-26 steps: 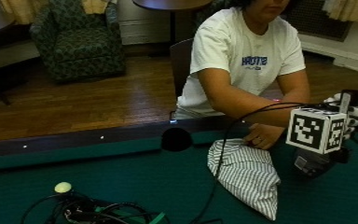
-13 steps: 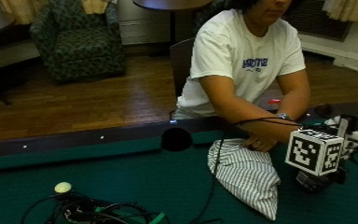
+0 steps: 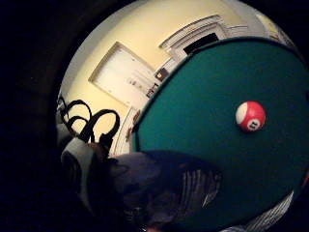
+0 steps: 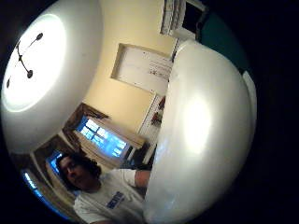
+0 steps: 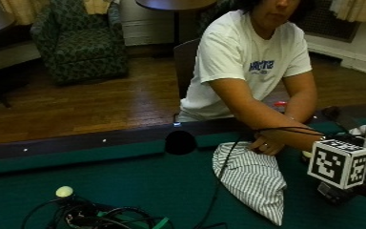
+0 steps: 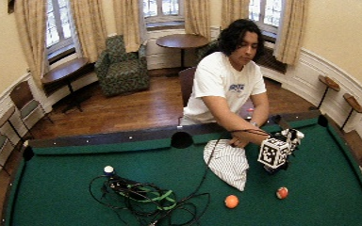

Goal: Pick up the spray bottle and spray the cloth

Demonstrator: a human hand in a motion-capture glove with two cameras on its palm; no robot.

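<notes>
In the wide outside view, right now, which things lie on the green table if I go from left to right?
White ball → tangle of black cables → striped cloth → orange ball → red and white ball. I leave out the gloved hand and the spray bottle: the marker cube covers them, so their place is unclear.

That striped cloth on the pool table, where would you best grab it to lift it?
Probably pinch the striped cloth at its narrow free tip, coming from above on the side away from the person. It lies flat on the green table and tapers to that point, while the bare hand rests at its wide end.
</notes>
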